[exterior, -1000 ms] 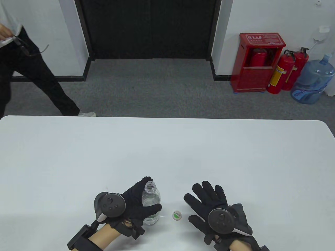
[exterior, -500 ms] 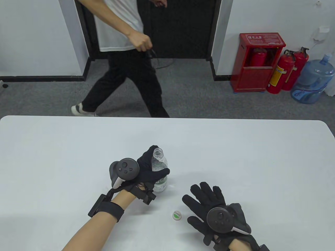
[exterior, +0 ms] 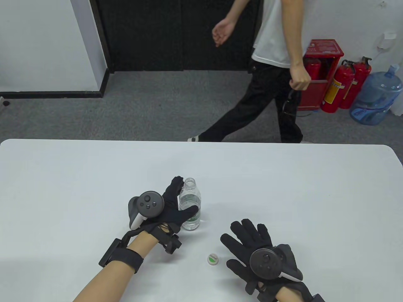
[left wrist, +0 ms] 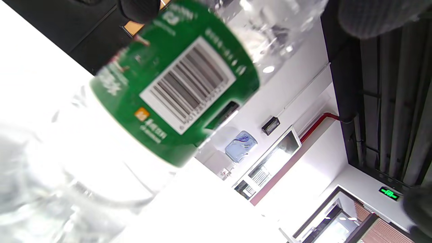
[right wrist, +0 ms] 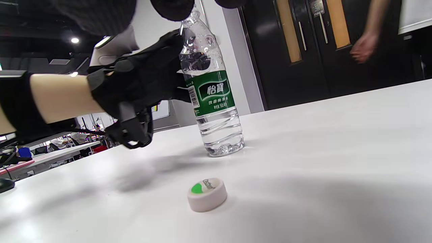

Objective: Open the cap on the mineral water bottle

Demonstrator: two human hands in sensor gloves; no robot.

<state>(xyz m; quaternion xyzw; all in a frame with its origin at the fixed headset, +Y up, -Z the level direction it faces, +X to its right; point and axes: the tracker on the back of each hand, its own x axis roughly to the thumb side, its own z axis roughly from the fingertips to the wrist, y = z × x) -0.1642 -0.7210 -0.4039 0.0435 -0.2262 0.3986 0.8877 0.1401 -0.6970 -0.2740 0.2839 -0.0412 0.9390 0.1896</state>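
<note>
cap [exterior: 213, 259] already off, lying top-up on table [exterior: 283, 188] near side of water bottle [exterior: 190, 204], apart from it. bottle upright, mouth open. my left hand [exterior: 171, 209] loosely wrapped round its body. my right hand [exterior: 252, 248] spread flat beside cap, holding nothing. only letting go left, i judge.

White table [exterior: 94, 176]: bottle [exterior: 190, 209] upright, lower centre; cap [exterior: 213, 259] below-right of it; right hand [exterior: 258, 251] flat, lower right.

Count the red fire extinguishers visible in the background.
3: two red fire extinguishers stand beside the red cabinet; a third sits inside, partly hidden by the passer-by.
</note>
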